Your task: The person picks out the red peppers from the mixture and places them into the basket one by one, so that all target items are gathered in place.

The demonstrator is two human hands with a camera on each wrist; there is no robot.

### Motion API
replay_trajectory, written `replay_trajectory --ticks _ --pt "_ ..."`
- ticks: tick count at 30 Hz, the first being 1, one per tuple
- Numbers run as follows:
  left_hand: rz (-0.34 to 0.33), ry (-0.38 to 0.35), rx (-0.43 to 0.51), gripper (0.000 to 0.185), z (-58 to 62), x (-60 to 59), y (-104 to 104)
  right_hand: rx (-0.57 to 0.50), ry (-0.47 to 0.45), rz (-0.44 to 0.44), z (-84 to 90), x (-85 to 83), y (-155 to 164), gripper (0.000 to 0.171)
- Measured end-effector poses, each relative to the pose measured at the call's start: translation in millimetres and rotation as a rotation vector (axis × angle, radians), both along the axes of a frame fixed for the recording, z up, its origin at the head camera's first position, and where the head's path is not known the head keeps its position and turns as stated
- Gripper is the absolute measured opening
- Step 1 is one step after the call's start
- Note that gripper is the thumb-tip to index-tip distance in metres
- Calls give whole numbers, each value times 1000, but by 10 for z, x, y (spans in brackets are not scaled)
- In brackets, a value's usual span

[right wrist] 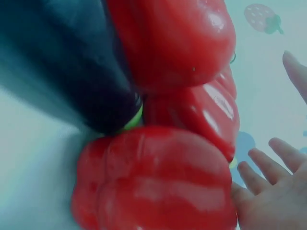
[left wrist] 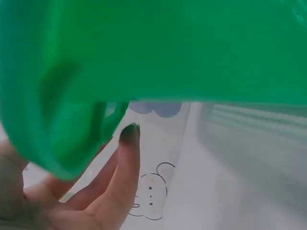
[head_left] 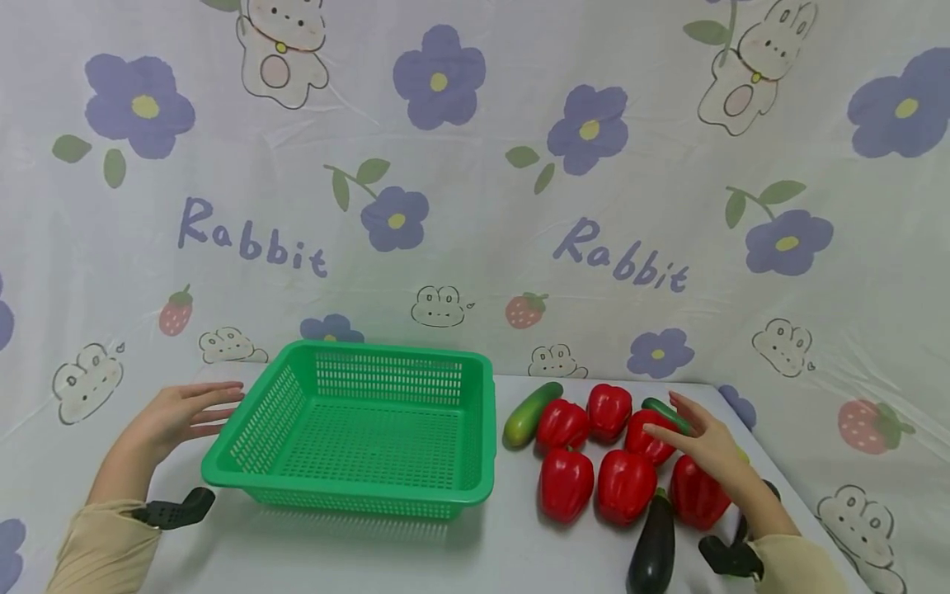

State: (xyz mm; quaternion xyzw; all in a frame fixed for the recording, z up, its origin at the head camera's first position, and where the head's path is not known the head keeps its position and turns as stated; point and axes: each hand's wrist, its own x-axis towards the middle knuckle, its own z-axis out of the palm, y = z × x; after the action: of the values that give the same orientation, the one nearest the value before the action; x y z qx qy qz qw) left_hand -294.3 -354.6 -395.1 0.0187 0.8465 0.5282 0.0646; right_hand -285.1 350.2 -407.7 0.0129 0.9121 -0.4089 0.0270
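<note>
Hovering my open right hand [head_left: 705,445] over red peppers [head_left: 627,485]; my open left hand [head_left: 178,417] beside green basket [head_left: 371,487].

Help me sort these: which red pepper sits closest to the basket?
The red pepper right beside the light green cucumber; the other five lie farther right.

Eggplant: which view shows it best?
The head view: the whole eggplant lies at the table's front edge, below the peppers. The right wrist view shows only its blurred dark end against peppers. The left wrist view misses it.
</note>
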Motion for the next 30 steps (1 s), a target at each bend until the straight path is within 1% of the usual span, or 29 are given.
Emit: replay_trajectory --ticks 3,7,12,18,21,24,27,30 --pt "19 -30 27 66 -37 12 -27 2 -17 -23 16 37 50 95" --pt "24 -67 57 67 -68 20 -42 7 -23 -40 24 87 129 94" --pt "14 -102 79 65 -91 28 -64 8 -45 -41 2 161 212 95" --pt "-4 -129 111 61 -151 15 -88 3 -72 -54 -72 277 301 94" --pt "4 -144 132 60 -191 -3 -95 -6 -83 -52 -115 328 357 93" --pt "14 -153 145 57 -238 -14 -111 -17 -122 -61 -147 373 402 93" --pt "17 -162 157 53 -276 -9 -118 0 -157 -83 -168 419 435 94" --pt "21 -176 187 50 -296 5 -112 15 -159 -96 -192 451 467 93"
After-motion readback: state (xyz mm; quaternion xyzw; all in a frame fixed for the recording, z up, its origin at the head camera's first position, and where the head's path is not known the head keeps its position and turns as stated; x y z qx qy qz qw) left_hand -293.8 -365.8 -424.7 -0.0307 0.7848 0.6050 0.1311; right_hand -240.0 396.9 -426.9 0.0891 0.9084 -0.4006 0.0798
